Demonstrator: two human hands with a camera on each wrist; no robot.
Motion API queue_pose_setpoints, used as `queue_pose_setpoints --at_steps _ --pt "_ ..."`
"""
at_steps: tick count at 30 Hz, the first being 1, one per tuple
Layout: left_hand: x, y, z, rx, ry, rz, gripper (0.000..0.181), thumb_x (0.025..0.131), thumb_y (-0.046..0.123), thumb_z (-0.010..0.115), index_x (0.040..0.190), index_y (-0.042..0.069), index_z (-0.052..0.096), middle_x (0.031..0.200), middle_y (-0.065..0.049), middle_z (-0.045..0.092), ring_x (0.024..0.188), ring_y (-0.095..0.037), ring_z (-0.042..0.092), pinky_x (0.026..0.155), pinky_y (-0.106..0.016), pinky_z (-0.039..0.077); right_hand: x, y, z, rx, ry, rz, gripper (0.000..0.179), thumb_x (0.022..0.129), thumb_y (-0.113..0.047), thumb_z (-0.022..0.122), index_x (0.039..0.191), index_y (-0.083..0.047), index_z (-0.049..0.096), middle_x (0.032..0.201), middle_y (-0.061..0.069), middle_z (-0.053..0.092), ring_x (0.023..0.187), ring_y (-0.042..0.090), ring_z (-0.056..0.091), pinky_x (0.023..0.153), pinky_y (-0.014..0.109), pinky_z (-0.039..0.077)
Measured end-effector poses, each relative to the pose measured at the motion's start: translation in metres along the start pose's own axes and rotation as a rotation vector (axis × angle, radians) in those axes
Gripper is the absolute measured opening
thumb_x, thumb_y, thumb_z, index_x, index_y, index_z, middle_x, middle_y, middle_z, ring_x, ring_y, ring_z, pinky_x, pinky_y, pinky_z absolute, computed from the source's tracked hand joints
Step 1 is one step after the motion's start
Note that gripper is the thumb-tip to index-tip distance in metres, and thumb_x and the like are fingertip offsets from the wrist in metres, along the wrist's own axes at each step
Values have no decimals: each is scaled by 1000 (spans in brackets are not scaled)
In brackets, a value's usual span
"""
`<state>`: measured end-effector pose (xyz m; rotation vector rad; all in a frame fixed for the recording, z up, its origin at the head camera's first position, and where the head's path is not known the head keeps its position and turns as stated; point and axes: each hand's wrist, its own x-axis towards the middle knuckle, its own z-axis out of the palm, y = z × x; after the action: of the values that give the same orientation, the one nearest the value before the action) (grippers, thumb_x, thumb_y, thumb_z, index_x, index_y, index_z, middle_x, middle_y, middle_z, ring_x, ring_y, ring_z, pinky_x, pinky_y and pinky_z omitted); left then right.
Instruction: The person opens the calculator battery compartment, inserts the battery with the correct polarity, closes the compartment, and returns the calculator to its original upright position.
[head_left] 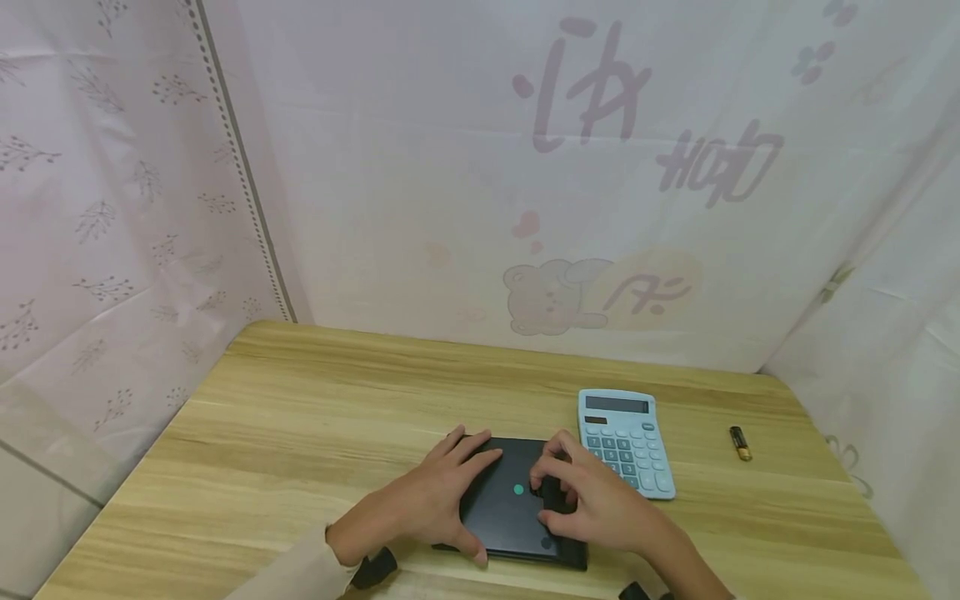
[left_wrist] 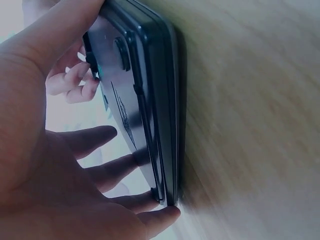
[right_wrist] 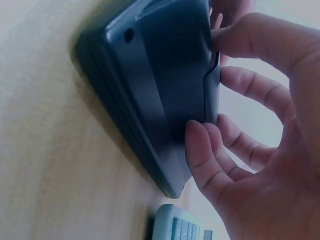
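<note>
A flat black device (head_left: 510, 517) lies on the table with a small green dot and round dark feet on its upper face. My left hand (head_left: 438, 487) rests on its left side, fingers spread and fairly straight, the thumb at the near edge. Over the right part of the device is my right hand (head_left: 592, 500), fingers bent. It pinches a small black cover (right_wrist: 212, 95) with a curved edge, at the device's surface. Whether the cover is fully separate is hard to tell, as the fingers hide part of it.
A light blue calculator (head_left: 618, 442) lies just beyond the right hand, close to the black device. Farther right is a single battery (head_left: 740, 443), black and gold. The wooden table (head_left: 315, 400) is bordered by patterned pale curtains (head_left: 420, 208) at the back and sides.
</note>
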<state>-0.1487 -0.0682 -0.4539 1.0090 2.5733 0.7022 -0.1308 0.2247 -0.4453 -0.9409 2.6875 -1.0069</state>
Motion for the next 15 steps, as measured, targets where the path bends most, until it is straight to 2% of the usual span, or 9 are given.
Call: queue_pose_setpoints --at_steps 4,10,15 --pt "-1 0 0 -14 1 -4 122 74 57 101 172 17 41 182 -8 24 166 -48 15 124 -67 34 -2 -2 0 2 6 46 30 95 -27 86 120 -26 70 123 -3 49 84 9 55 70 24 55" --pt "-1 1 0 -20 6 0 123 73 56 102 171 17 41 181 -7 25 166 -47 15 123 -67 35 -3 -2 2 0 35 102 54 92 -28 87 140 -15 66 119 -3 51 83 8 54 69 24 54" --pt "-2 1 -1 -25 6 0 123 73 55 102 171 16 40 181 -8 24 166 -48 15 124 -67 34 -5 -1 4 3 76 124 56 89 -28 90 137 -11 68 120 -3 53 85 8 53 70 24 54"
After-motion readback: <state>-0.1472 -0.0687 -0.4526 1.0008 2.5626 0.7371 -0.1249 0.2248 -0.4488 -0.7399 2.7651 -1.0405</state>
